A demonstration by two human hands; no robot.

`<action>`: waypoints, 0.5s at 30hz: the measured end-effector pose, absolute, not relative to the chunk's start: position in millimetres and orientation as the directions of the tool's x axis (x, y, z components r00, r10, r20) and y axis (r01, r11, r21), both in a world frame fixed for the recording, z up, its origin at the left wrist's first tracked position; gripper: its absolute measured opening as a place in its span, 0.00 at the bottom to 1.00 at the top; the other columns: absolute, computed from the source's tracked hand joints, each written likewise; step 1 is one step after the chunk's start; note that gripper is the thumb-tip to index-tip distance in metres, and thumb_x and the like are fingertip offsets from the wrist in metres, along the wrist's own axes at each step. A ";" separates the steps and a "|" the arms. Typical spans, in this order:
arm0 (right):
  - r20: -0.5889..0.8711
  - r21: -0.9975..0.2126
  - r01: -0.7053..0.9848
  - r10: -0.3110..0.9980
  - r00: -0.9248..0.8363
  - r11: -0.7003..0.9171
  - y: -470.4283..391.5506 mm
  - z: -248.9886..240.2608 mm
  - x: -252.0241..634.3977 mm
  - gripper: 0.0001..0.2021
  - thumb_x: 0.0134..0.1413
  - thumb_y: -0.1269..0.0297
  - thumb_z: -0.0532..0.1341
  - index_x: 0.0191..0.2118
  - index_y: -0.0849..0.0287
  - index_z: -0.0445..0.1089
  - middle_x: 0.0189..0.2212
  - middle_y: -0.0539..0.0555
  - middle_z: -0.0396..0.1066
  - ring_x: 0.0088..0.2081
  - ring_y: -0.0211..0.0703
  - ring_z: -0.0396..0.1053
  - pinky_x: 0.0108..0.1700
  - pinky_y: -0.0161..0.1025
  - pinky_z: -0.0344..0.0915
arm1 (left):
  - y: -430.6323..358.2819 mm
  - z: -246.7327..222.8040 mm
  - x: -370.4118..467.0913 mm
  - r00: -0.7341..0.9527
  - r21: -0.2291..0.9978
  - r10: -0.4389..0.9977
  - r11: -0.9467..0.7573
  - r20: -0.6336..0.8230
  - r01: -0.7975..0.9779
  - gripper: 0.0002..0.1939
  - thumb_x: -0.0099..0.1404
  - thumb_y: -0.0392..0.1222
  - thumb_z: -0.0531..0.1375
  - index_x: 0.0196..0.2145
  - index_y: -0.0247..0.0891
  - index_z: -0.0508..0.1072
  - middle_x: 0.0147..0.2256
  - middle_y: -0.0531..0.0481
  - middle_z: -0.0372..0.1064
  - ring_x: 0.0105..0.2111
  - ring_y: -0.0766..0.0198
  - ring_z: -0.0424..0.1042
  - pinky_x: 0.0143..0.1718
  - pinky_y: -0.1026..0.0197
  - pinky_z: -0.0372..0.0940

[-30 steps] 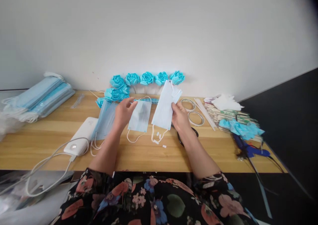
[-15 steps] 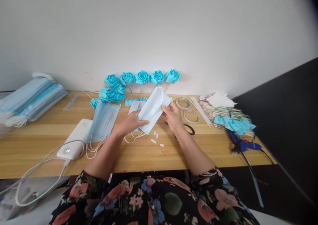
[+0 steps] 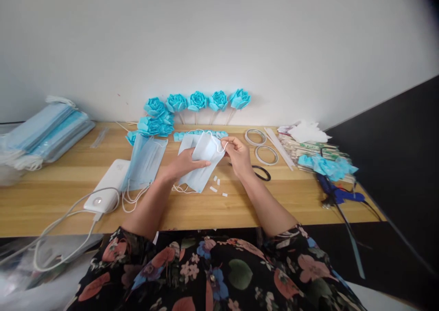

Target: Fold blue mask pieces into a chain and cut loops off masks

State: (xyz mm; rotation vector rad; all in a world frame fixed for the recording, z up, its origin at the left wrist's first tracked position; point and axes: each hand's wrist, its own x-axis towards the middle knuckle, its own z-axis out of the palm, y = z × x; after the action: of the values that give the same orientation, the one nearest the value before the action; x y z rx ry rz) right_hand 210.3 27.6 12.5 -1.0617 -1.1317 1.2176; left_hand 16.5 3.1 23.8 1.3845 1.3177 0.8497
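A light blue face mask is held over the middle of the table between both hands. My left hand is closed on its left side, thumb lying across the front. My right hand pinches the mask's upper right corner, close to a white ear loop. Under the held mask lies another mask, partly covered. Just below my right hand are several small white pieces. Black-handled scissors lie partly hidden behind my right wrist.
Blue flowers on sticks lean along the wall. A row of blue folded pieces lies before them. Left are stacked masks, loose masks and a white power bank; right, tape rolls and a blue glue gun.
The held mask has been lowered and turned, so it lies closer to the table. My right hand has shifted slightly up toward the corner with the ear loop. The view has tilted slightly.
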 end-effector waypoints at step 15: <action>-0.060 -0.952 -0.276 0.967 -0.249 -0.130 40.3 13.8 224.6 0.20 0.48 0.44 0.67 0.36 0.56 0.76 0.31 0.53 0.78 0.31 0.42 0.75 0.31 0.38 0.72 | 5.8 13.2 18.9 0.039 0.968 0.971 0.238 -0.235 -0.078 0.23 0.45 0.50 0.75 0.35 0.32 0.78 0.33 0.42 0.77 0.31 0.58 0.73 0.32 0.59 0.66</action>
State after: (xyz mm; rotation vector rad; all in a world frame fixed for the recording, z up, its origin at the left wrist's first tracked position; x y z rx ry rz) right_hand 224.6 40.3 13.8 -0.9317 -1.1044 1.5804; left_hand 18.9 5.8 13.2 0.9875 1.2318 1.0493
